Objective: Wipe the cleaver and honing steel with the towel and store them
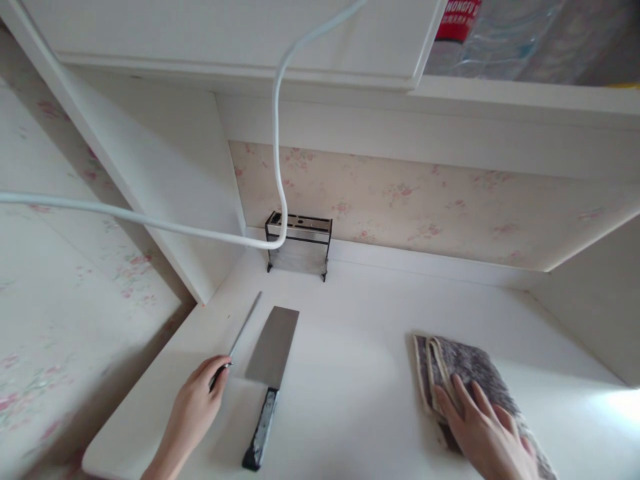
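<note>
My left hand [196,403] is closed around the dark handle of a narrow knife [245,327] whose thin blade points away along the white counter [350,373]. Right beside it lies a broad cleaver [273,347] with a black handle toward me, untouched. My right hand [483,430] rests flat, fingers spread, on a folded grey cloth [470,370] at the counter's right side.
A metal knife block [299,241] stands against the floral back wall. A white cable [277,133] hangs down in front of it and runs off to the left. White cupboards sit overhead, with a side panel at left and the counter's front edge near me.
</note>
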